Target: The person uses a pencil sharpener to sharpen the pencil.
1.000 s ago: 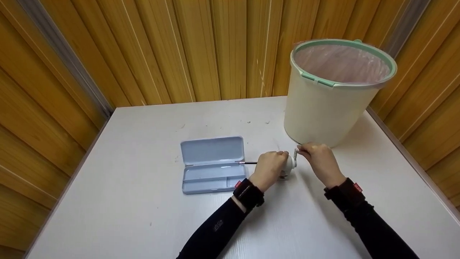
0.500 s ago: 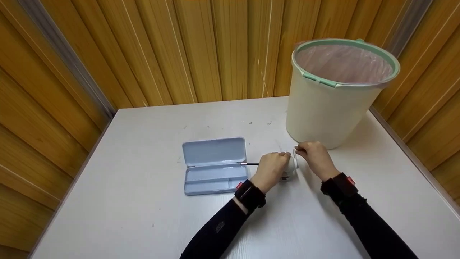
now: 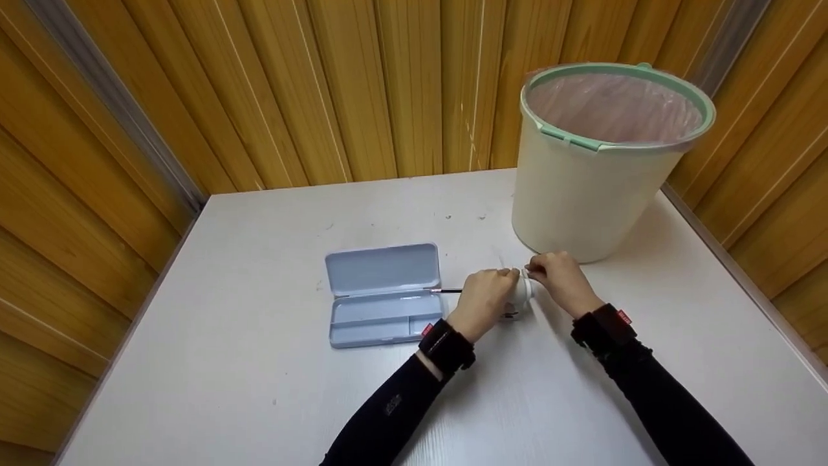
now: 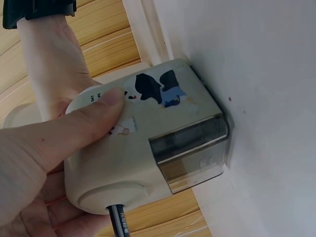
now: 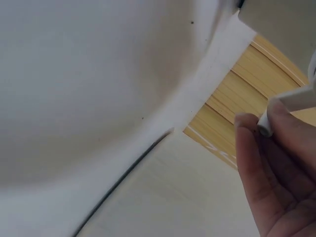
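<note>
Mid-sharpening, I'd judge: left hand (image 3: 484,299) fingers wrapped round the pencil sharpener (image 4: 148,153) on the worktop (image 3: 259,388), pencil (image 3: 447,291) inserted, right hand (image 3: 561,279) fingers pinching the crank handle (image 5: 291,106); open pencil case (image 3: 383,294) holds nothing visible.

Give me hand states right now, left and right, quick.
Left hand: closed, gripping the cream plastic crank pencil sharpener that has a dark pencil in it.
Right hand: closed, fingers pinching the sharpener's white crank handle.
</note>
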